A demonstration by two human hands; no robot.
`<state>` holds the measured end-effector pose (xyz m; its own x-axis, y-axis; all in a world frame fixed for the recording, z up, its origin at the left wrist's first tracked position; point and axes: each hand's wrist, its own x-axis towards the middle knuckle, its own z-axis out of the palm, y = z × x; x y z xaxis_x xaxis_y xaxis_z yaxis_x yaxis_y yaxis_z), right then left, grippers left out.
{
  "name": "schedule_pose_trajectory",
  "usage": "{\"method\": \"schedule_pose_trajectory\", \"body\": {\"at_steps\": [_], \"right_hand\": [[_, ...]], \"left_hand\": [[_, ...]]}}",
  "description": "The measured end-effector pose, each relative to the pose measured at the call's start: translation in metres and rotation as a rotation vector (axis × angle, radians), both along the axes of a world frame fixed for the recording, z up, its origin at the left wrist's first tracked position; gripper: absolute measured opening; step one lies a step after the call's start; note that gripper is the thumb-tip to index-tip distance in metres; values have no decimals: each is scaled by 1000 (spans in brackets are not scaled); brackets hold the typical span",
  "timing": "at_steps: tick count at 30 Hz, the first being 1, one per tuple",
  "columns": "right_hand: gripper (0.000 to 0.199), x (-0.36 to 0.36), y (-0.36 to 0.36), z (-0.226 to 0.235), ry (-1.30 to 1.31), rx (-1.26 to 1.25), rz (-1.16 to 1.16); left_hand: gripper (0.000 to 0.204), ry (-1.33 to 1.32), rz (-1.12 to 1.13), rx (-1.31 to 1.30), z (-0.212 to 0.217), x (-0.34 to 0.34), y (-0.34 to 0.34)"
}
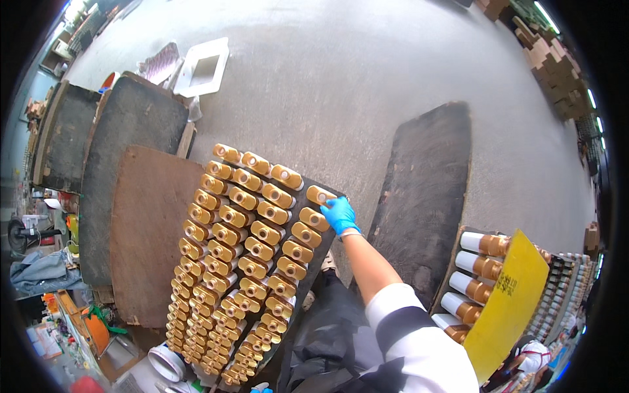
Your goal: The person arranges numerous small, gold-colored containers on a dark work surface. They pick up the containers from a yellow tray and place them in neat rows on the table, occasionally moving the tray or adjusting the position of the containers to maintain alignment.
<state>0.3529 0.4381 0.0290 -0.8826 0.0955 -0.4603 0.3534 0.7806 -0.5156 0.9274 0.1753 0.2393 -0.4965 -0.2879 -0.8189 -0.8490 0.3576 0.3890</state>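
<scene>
Gold-topped container [320, 194] at the far end of the right-hand row, on a dark board [334, 188]; looks flat-oval, round opening on top. Right hand [339, 215], blue glove, is on it: fingers bent at its near right edge. Clamped or just touching? Can't tell from here. Left hand [262, 388]: seemingly just a scrap of blue glove at the bottom edge; finger state and any hold can't be told.

Same board: more gold containers [228, 234], same kind, upright, four long rows, packed close, white sides showing on some. Gap between the right-hand row and the next one.

Right arm bare to a white sleeve [419, 334] with a black band; dark trousers [331, 334] below.

Left of the board: brown panel [154, 229], then a black panel [134, 124] partly behind it. White square frame [216, 62] on the floor beyond. Right side: long black panel [422, 190], then white-and-copper bottles [476, 264] beside a yellow sheet [508, 301]. Co-worker [532, 357] lower right, near more rows of bottles. Cardboard boxes [553, 72] stacked far right.
</scene>
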Motion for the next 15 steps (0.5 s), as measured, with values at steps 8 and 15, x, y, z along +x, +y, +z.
{"method": "schedule_pose_trajectory", "body": {"at_steps": [8, 15], "right_hand": [[34, 171, 92, 161, 125, -407, -118], [17, 318, 195, 325, 668, 18, -93]], "left_hand": [[28, 150, -250, 20, -54, 19, -48], [25, 171, -358, -73, -68, 13, -79]]}}
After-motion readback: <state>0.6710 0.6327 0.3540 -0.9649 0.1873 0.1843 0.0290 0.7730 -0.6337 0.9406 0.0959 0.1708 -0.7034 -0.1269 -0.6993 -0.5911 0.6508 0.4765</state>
